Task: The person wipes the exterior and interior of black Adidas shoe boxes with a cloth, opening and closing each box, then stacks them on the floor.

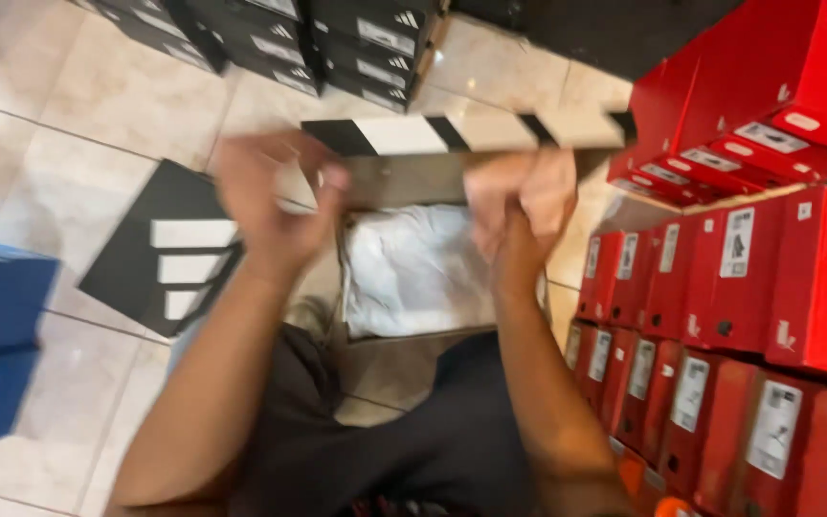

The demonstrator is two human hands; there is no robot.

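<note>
White tissue paper (pixel 413 268) lies inside open shoebox (pixel 390 330), centre of scene, between both forearms. Black-and-white striped lid (pixel 461 132) stands raised at far side. Left hand (pixel 275 206) blurred, fingers curled over box's left edge; grasp cannot tell. Right hand (pixel 519 196) clenched near lid, contents unclear. Step judged: unpacking box. Next move calls for parting tissue. Red boxes (pixel 748 287) stacked right.
</note>
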